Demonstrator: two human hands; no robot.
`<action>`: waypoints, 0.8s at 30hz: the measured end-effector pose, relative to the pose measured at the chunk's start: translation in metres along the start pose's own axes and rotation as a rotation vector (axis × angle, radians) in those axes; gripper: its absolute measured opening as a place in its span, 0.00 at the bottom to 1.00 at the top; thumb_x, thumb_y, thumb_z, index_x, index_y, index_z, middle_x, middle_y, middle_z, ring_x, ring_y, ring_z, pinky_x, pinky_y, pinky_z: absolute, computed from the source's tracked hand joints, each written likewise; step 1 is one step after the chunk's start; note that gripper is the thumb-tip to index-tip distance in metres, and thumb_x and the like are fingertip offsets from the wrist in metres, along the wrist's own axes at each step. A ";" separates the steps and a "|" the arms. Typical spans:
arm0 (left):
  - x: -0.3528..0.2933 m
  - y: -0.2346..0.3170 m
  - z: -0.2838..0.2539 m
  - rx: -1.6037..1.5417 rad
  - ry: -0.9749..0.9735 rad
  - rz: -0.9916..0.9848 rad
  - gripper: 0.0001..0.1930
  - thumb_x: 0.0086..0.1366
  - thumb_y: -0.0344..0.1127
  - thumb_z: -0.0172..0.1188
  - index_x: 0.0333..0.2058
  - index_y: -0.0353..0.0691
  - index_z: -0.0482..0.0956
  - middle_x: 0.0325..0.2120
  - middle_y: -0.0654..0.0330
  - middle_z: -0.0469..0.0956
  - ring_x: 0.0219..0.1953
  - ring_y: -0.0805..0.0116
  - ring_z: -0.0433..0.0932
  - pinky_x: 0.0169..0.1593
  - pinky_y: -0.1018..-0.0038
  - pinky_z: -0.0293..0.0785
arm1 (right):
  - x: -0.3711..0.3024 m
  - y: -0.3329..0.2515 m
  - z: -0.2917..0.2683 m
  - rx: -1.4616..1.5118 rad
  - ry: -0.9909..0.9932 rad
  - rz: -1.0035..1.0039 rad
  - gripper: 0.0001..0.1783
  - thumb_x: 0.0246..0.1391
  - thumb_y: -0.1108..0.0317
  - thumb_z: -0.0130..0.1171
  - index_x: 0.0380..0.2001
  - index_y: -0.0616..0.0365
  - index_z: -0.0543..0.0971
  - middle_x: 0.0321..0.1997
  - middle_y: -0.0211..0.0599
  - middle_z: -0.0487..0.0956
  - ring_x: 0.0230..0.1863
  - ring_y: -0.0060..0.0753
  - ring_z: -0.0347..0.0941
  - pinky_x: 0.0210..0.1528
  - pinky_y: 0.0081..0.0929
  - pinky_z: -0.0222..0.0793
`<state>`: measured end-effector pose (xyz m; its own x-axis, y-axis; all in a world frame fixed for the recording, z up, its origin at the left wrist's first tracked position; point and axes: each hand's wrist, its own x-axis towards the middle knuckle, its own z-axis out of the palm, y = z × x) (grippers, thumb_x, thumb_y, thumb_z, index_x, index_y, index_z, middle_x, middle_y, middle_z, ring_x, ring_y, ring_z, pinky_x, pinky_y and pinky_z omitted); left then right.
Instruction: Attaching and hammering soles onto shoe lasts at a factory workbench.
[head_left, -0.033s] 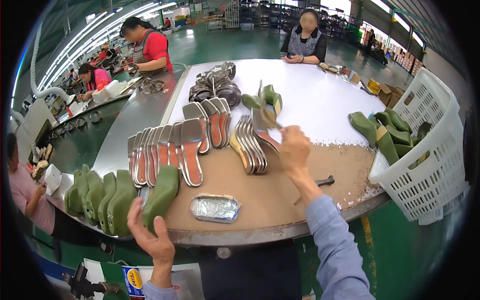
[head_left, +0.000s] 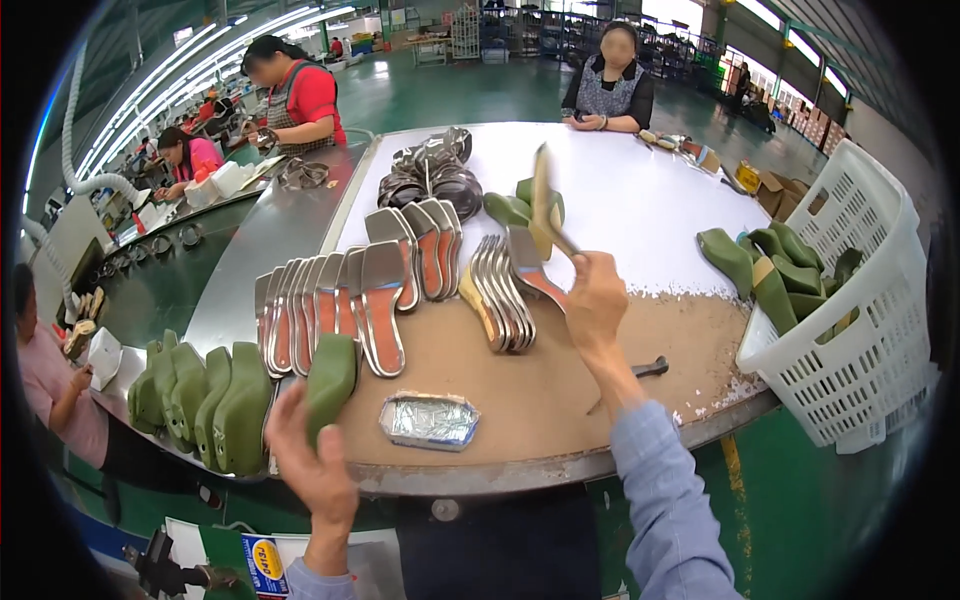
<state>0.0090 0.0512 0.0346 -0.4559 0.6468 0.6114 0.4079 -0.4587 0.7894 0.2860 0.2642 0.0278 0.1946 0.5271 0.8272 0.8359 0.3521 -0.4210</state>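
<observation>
My left hand [head_left: 315, 470] grips a green shoe last [head_left: 330, 385] by its lower end, holding it upright over the near edge of the brown table top [head_left: 560, 400]. My right hand [head_left: 595, 300] is raised above the table and shut on a tan, flat, sole-shaped piece [head_left: 543, 200] that points up and away. Under and beside that hand lie rows of silvery soles with orange-red insides [head_left: 330, 310] and a fanned stack of them [head_left: 500, 290]. A crumpled foil tray [head_left: 428, 420] lies between my hands.
More green lasts [head_left: 200, 400] stand in a row at the table's left edge. A white plastic basket [head_left: 860, 330] at the right holds green lasts. A dark tool [head_left: 645, 372] lies near my right forearm. Other people work at the far side [head_left: 610, 85] and along the left conveyor [head_left: 295, 95].
</observation>
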 end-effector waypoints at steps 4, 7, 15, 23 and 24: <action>0.027 0.033 0.107 -0.453 -0.138 -0.429 0.34 0.63 0.37 0.55 0.63 0.33 0.50 0.55 0.49 0.65 0.54 0.57 0.69 0.56 0.60 0.66 | -0.039 -0.076 -0.043 0.298 -0.406 -0.481 0.12 0.62 0.66 0.47 0.25 0.57 0.73 0.17 0.41 0.72 0.18 0.41 0.71 0.18 0.34 0.66; 0.031 -0.004 0.095 -0.677 -0.133 -0.691 0.26 0.65 0.38 0.51 0.57 0.31 0.59 0.48 0.50 0.70 0.39 0.60 0.75 0.43 0.61 0.73 | -0.020 -0.082 -0.051 0.618 -0.448 -0.674 0.13 0.62 0.64 0.48 0.26 0.58 0.75 0.19 0.40 0.75 0.18 0.39 0.72 0.19 0.31 0.66; 0.001 -0.008 0.032 -0.682 -0.148 -0.796 0.16 0.67 0.38 0.43 0.46 0.31 0.66 0.35 0.48 0.74 0.22 0.62 0.75 0.30 0.65 0.74 | 0.058 0.091 0.129 0.015 -0.490 0.195 0.17 0.57 0.59 0.54 0.38 0.63 0.79 0.36 0.53 0.80 0.37 0.51 0.77 0.43 0.40 0.71; 0.018 -0.005 0.024 -0.304 -0.107 -0.390 0.16 0.70 0.33 0.47 0.53 0.33 0.60 0.38 0.53 0.73 0.34 0.68 0.77 0.38 0.74 0.74 | 0.096 0.056 0.095 0.863 -0.479 0.700 0.21 0.62 0.61 0.48 0.38 0.74 0.77 0.34 0.45 0.78 0.31 0.32 0.76 0.30 0.29 0.77; 0.023 -0.010 0.027 -0.262 -0.120 -0.253 0.20 0.69 0.34 0.51 0.54 0.32 0.58 0.42 0.53 0.71 0.37 0.67 0.76 0.41 0.72 0.73 | 0.097 0.046 0.066 0.738 -0.522 0.558 0.21 0.62 0.61 0.48 0.38 0.74 0.77 0.32 0.43 0.77 0.30 0.30 0.75 0.30 0.29 0.76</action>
<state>0.0157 0.0869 0.0393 -0.4143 0.8191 0.3968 0.0708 -0.4056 0.9113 0.3097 0.3826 0.0641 0.0636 0.9639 0.2587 0.1438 0.2476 -0.9581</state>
